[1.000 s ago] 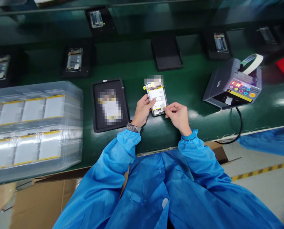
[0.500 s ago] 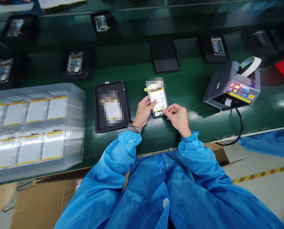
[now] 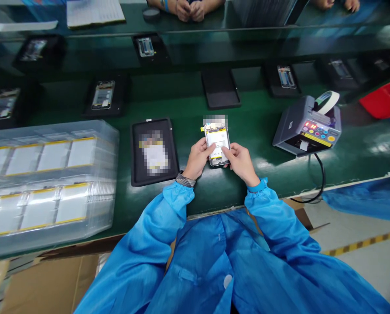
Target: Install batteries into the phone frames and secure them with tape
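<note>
- grey boxy tape dispenser [image 3: 308, 126]: lit red LED display [image 3: 310, 125], digits too small to read
- white rectangular battery in a phone frame [image 3: 217, 139]: label print too small to read

The phone [image 3: 217, 140] shows white and yellow inside a silver edge, the coat [image 3: 195, 261] is bright blue, the bench [image 3: 267, 174] glossy dark green, the tray [image 3: 152, 121] black, the floor tape [image 3: 361, 243] striped yellow and black, the box [image 3: 384, 100] red

Green workbench [image 3: 214, 192], black trays [image 3: 135, 152], clear tray of probable batteries [image 3: 51, 187], tape dispenser [image 3: 308, 131]
</note>
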Tool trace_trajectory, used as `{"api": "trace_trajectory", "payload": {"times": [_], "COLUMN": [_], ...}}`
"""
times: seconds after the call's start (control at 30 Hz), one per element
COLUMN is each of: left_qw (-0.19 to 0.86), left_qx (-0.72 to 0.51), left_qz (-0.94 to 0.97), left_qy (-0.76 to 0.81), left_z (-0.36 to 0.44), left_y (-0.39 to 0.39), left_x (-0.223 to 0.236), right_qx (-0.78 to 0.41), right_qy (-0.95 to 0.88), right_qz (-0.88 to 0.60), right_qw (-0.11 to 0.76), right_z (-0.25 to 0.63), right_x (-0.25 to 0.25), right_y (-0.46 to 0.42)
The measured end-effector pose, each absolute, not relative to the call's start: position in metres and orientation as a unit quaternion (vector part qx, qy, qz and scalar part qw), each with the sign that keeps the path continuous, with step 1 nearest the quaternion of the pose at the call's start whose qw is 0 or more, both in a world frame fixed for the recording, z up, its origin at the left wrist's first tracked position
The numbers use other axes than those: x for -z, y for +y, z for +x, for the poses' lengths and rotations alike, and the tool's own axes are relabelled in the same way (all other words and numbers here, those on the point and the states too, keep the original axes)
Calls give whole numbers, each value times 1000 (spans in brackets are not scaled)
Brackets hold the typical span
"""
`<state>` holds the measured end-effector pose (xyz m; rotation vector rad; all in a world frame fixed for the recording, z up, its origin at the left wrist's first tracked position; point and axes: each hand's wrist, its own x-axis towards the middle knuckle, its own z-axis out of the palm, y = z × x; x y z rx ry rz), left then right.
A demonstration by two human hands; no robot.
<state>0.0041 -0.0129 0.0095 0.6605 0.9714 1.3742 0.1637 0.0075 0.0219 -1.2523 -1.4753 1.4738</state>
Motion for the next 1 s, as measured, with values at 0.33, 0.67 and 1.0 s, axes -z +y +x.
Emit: {"api": "trace_trajectory", "payload": {"times": [0.33, 0.67, 1.0], "left_qw": [602, 556, 527], "left_qx": [-604, -620, -607], "left_qz": [298, 307, 292], "left_qy": [429, 461, 519], "left_z": [0, -13, -27], "left_y": [-14, -12, -10], "left_x": [-15, -19, -23], "right_qx": [-594, -632, -705], "right_qy": [-587, -610, -577], "right_qz": [-469, -410, -331], "right_qw": [288, 245, 247], "right_z": [162, 151, 140], "right_x": [-34, -34, -18], "right_y": [23, 46, 49]}}
